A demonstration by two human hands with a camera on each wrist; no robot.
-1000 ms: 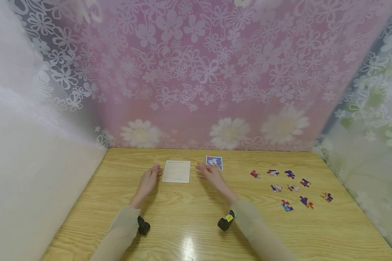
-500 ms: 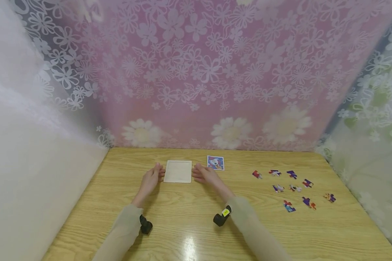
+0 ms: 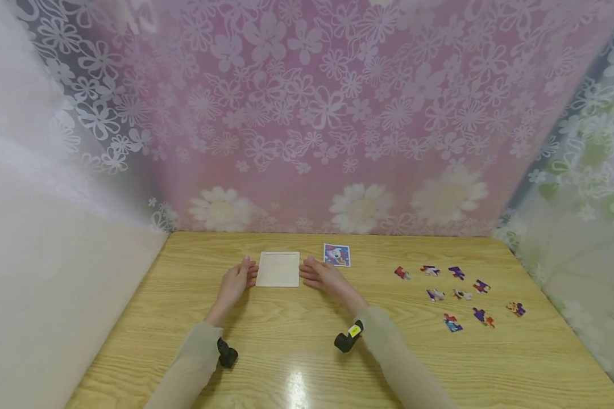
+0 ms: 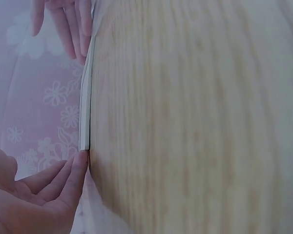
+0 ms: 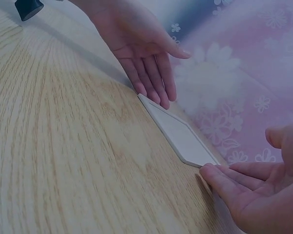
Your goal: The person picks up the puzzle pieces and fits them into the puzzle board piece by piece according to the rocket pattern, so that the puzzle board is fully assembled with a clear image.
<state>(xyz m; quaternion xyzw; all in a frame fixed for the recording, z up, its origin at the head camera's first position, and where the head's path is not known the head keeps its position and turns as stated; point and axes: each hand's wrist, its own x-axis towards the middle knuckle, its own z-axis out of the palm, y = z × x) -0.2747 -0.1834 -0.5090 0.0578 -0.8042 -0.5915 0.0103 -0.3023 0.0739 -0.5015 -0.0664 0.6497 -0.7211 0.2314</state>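
A square, pale puzzle tray (image 3: 278, 269) with a raised rim lies flat on the wooden table, its recess bare. My left hand (image 3: 236, 280) is at its left side, fingers extended and fingertips right at the rim. On the opposite side, my right hand (image 3: 328, 278) has straight fingers, with the tips against the right rim. The right wrist view shows both palms facing the tray (image 5: 178, 134) and thumbs raised away from it. From the left wrist view, the tray (image 4: 86, 97) appears edge-on between the fingertips of the two hands.
A small picture card (image 3: 337, 255) with a white cartoon dog lies behind my right hand. Several loose jigsaw pieces (image 3: 462, 295) are scattered over the right part of the table (image 3: 286, 335). A flowered pink curtain (image 3: 307, 113) hangs along the back edge.
Both hands have moved inward, the right one leftward, from beside the tray to its left and right rims. More of the picture card shows now. Little differs over the last half second.
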